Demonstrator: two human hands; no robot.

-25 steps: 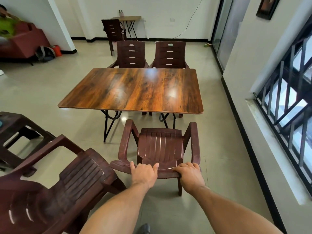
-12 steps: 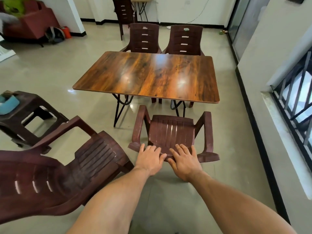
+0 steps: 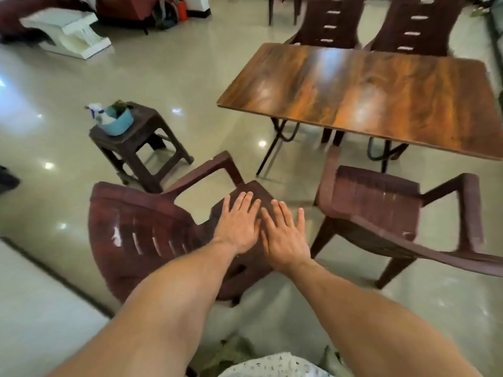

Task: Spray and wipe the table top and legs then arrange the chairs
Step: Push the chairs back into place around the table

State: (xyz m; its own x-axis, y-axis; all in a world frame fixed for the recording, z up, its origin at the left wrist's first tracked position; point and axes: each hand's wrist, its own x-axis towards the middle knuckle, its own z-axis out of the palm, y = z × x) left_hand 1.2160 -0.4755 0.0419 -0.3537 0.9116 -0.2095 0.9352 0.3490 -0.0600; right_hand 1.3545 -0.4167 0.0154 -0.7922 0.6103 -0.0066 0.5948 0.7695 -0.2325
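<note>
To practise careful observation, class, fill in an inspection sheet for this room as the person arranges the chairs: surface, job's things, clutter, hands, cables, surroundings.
Surface: table top is glossy wood grain, bare, with bright reflections.
Job's things: far left chair and far right chair stand behind the table; near chair is at its front edge; angled chair stands apart from the table; spray bottle sits in a blue basin on a stool.
Clutter: white object and bags on the floor, far back.
Hands: left hand and right hand side by side, fingers straight, over the angled chair's seat; contact unclear.
Cables: nothing seen.
Surroundings: shiny floor.
</note>
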